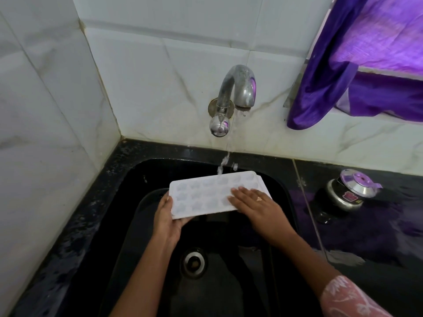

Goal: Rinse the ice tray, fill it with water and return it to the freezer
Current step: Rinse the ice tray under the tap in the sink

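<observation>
A white ice tray (206, 193) with several rows of small moulds is held level over the black sink (128, 184). My left hand (167, 216) grips its near left corner, thumb on top and fingers underneath. Fingers straight, my right hand (254, 202) lies flat on the tray's right part. A metal tap (238, 88) on the tiled wall runs, and its stream (225, 161) falls onto the tray's far edge.
The sink's drain (193, 263) lies below the tray. On the black counter to the right stands a small black pot with a metal lid (350, 191). A purple curtain (357, 65) hangs at the upper right. White tiled walls close the left and back.
</observation>
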Available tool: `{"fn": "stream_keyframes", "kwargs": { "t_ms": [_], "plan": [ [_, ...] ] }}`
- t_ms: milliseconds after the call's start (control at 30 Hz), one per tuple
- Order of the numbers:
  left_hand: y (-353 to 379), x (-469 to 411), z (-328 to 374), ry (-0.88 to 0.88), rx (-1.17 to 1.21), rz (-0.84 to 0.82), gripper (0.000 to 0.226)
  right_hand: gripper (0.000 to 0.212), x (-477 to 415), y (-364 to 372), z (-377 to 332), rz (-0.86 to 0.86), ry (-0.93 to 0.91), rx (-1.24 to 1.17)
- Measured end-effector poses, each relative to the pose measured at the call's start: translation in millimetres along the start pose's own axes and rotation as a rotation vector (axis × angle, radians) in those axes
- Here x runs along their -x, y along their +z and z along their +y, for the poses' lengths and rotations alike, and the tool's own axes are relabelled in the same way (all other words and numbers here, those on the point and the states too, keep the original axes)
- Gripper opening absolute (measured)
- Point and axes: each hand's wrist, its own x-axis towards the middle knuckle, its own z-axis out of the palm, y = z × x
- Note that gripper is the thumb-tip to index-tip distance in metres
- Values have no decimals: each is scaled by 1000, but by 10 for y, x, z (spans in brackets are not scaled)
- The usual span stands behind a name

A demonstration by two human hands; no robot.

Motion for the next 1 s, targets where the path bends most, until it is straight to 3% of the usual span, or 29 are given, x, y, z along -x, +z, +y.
{"fn": "stream_keyframes", "kwargs": {
  "t_ms": [167,300,367,467,567,633,700,767,833,1000],
  "plan": [
    [11,40,17,-214,-78,-35,40,32,-258,-273,95,117,75,-73],
    [-53,19,23,-159,-338,-101,83,23,-606,-422,210,14,88,-156],
    [-79,61,34,-78,-373,-142,77,20,-776,-485,254,-102,162,-219],
    [-117,137,38,66,-430,-182,46,21,-937,-443,308,-221,405,-284],
    [-110,168,68,134,-421,-192,37,15,-995,-353,205,49,610,-377],
    [-87,137,72,131,-382,-133,33,14,-992,-246,73,203,625,-500],
    [-37,121,63,96,-357,-109,30,29,-974,-161,-172,96,583,-511],
    [12,91,24,50,-309,-110,29,55,-926,-31,-468,-110,418,-361],
    [51,61,-23,36,-289,-101,29,70,-873,58,-735,-161,256,-274],
    [-18,2,-49,-3,-244,-74,24,68,-707,162,-894,-206,-30,-204]
  ]
}}
